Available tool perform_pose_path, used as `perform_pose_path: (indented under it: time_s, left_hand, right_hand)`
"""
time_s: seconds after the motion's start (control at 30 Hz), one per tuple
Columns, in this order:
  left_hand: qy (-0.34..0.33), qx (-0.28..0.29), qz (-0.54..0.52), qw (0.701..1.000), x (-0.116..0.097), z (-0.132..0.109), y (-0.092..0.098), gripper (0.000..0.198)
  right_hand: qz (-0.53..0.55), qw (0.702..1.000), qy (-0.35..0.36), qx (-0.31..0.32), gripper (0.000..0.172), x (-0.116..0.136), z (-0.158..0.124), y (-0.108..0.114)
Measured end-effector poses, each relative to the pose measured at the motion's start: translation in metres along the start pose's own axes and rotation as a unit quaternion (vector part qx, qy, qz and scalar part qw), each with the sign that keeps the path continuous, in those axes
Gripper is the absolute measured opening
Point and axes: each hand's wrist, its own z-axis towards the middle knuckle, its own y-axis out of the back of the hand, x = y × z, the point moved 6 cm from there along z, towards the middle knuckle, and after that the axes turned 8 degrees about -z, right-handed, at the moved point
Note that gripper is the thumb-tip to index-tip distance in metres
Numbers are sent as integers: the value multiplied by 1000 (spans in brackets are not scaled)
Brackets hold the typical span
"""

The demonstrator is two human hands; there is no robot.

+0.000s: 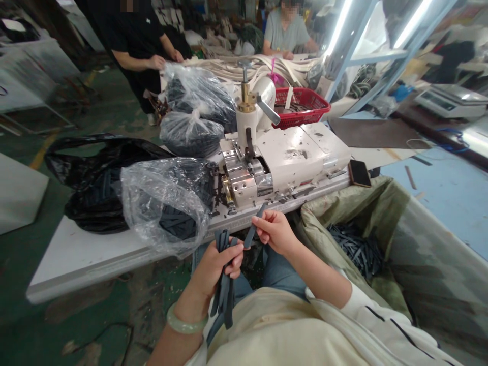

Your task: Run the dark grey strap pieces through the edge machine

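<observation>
My left hand [224, 256] is wrapped round a bundle of dark grey-blue strips [224, 295], whose ends stick out above and below the fist. Between the thumb and fingers of my right hand [274, 231] is a single strip [250, 236], slanting up toward the machine; its lower end comes close to my left fingertips. Just beyond both hands stands a cream-coloured machine [305, 152] with a metal head and a brass-collared knob on top. Left of it, an open clear plastic bag [163, 188] holds more of the dark strips.
A black plastic bag [91, 213] and tied clear bags [192, 132] crowd the left of the bench. At right, a green sack [320, 208] contains many strips [358, 249]. A phone [359, 173] lies by the machine, a red basket [301, 119] behind it. Two people work beyond.
</observation>
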Motion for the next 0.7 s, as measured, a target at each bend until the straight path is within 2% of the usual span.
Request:
perform_pose_path:
  time_s: [0.43, 0.63, 0.7]
  left_hand:
    - [-18, -10, -5, 1000, -1, 2, 0, 20]
    - [-9, 4, 11, 1000, 4, 5, -1, 21]
    - [1, -4, 12, 1000, 6, 7, 1, 22]
  right_hand:
    - [2, 1000, 7, -9, 38, 0, 3, 0]
    - [-18, 999, 36, 11, 27, 4, 1, -8]
    - [-8, 999, 21, 38, 29, 7, 4, -16]
